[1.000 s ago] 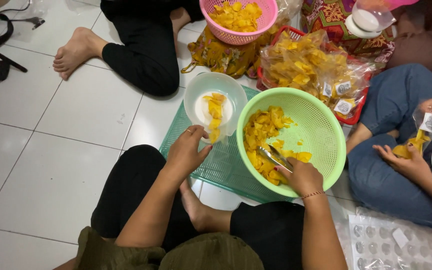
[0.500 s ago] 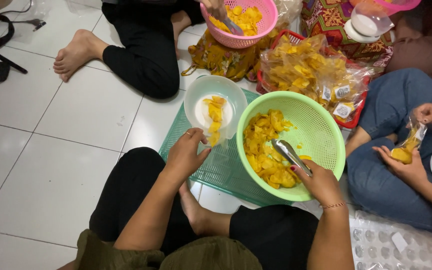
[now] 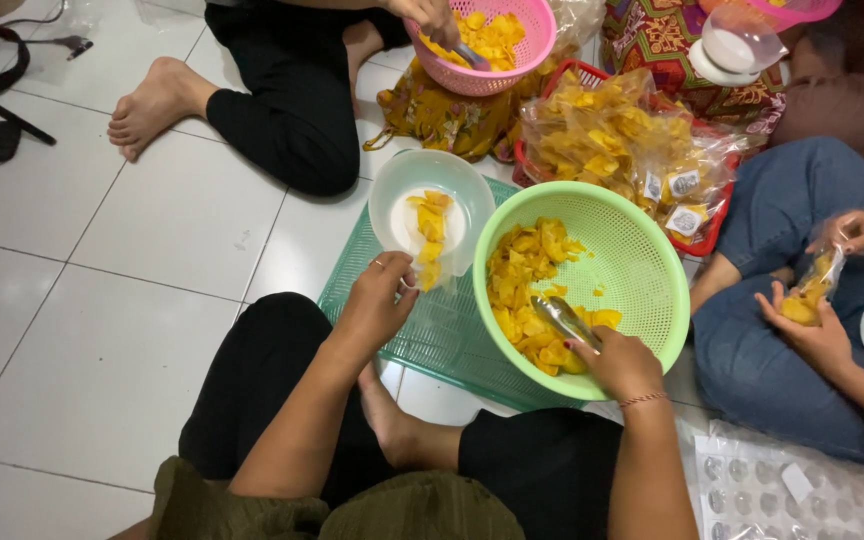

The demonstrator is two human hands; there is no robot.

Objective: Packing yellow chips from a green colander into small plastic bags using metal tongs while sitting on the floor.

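My left hand (image 3: 377,300) grips the near rim of a white bowl (image 3: 404,190) that holds a few yellow chips and a small clear bag. My right hand (image 3: 620,362) holds metal tongs (image 3: 564,320) inside a light green basket (image 3: 642,260), their tips down among the yellow chips (image 3: 527,290) heaped on the basket's left side. Bowl and basket both rest on a green mesh tray (image 3: 452,335) on the tiled floor in front of my crossed legs.
A person in black sits opposite, one hand in a pink basket (image 3: 522,55) of chips. Packed bags of chips (image 3: 622,140) fill a red basket at the back right. At right, a person in jeans holds a small filled bag (image 3: 812,290). Clear bags (image 3: 802,490) lie bottom right.
My right hand has drawn the tongs back and lower in the green basket, toward its near left side. My left hand has closed tighter on the white bowl's rim.
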